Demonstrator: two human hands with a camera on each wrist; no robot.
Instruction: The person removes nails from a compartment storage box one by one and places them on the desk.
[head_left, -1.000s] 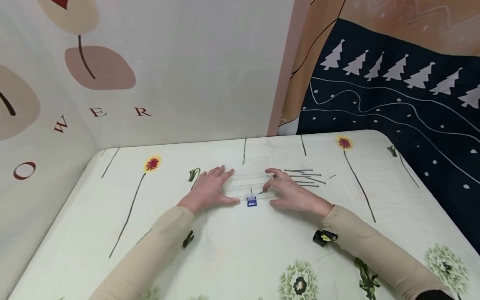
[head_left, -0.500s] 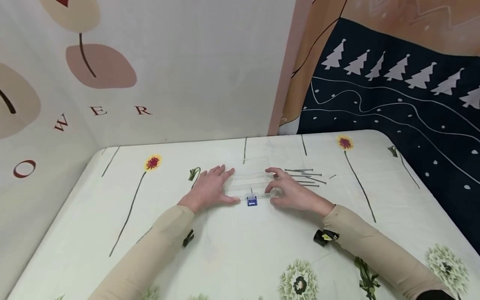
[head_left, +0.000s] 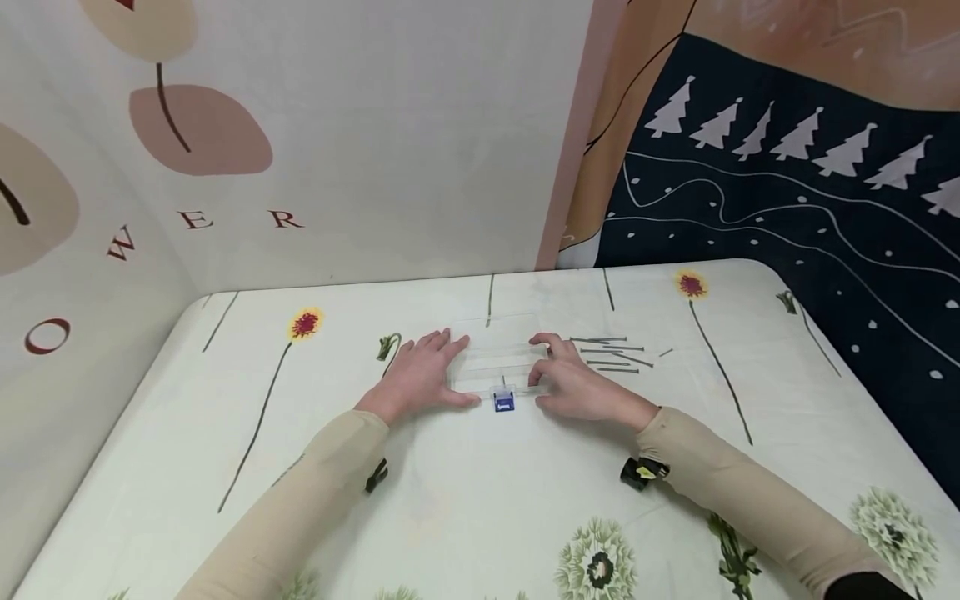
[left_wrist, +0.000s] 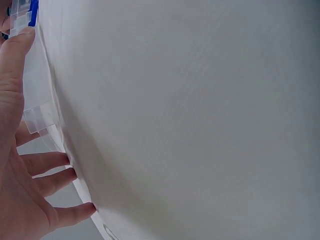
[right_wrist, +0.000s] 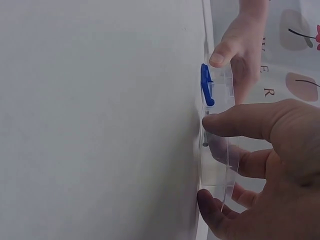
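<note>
A clear plastic box point(head_left: 480, 372) lies on the table with its lid point(head_left: 495, 332) folded back and a blue latch point(head_left: 504, 402) at the front. My left hand point(head_left: 422, 377) holds its left end, thumb on the front wall and index finger at the back, other fingertips touching the cloth. At the right end is my right hand point(head_left: 576, 383), its fingers bent over the box; in the right wrist view its thumb point(right_wrist: 235, 121) overlaps the front wall. Just beside that thumb, a nail point(right_wrist: 205, 141) shows through the clear plastic. The right fingertips are partly hidden.
Several long grey nails point(head_left: 611, 352) lie loosely grouped on the cloth right of the box, close behind the right hand. A white flower-print cloth point(head_left: 450, 492) covers the table. A pale curtain point(head_left: 390, 167) hangs along the back edge.
A nail seen at my right fingertips one second ago has gone from them, and a nail shows by the front wall. The right hand has shifted slightly left; the left hand has stayed put.
</note>
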